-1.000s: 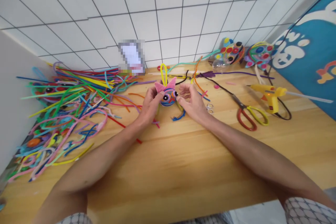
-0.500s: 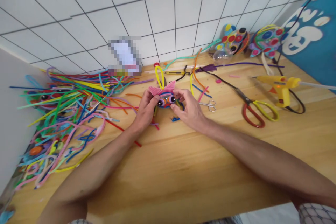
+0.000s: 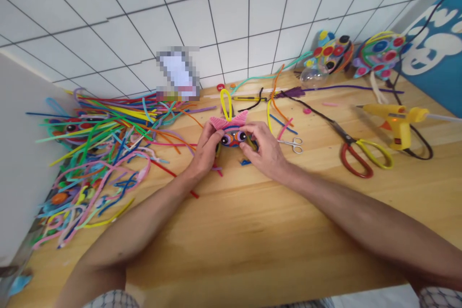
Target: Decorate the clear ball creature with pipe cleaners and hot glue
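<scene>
The small figure point(image 3: 233, 139) is held between both hands over the table point(image 3: 231, 236), already wearing pink ears point(image 3: 238, 120), two round eyes point(image 3: 243, 136) and a yellow loop point(image 3: 230, 105); whether any part is missing, I cannot tell. The left hand's point(image 3: 205, 151) fingers grip one side and the right hand's point(image 3: 266, 151) pinch the other, with loose pipe cleaners point(image 3: 139, 111) and a glue gun point(image 3: 396, 116) further out.

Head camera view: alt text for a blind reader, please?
Left hand and right hand hold a multicoloured craft figure with googly eyes, pink pointed ears and a yellow loop, at a pale wooden table. Multicoloured fuzzy stems are heaped at left; scissors with red and yellow handles and a yellow glue gun are at right.
</scene>
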{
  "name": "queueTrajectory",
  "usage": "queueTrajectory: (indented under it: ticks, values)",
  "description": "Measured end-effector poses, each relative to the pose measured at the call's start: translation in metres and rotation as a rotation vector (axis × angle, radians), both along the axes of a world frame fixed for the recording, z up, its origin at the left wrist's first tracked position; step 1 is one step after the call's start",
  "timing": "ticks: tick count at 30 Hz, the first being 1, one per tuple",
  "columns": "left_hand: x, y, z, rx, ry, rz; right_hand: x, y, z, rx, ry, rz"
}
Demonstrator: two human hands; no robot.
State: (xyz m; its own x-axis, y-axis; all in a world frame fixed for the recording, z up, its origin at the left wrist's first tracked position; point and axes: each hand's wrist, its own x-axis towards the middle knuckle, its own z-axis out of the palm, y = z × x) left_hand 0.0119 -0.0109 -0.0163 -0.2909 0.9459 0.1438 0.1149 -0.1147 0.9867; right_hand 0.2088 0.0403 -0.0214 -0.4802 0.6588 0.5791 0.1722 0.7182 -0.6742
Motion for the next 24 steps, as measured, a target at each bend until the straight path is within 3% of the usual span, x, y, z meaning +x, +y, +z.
queueTrajectory:
  ticks: [3, 12, 24]
  values:
    - [-0.002, 0.002, -0.004, 0.056, -0.117, -0.056, -0.001, 0.0, -0.002, 0.013, 0.003, 0.001]
    - [-0.005, 0.007, -0.01, 0.082, -0.203, -0.08, -0.001, 0.0, -0.002, 0.032, 0.01, 0.005]
    - [0.004, 0.003, 0.006, 0.062, -0.155, 0.004, -0.001, -0.002, -0.001, 0.046, -0.029, 0.022]
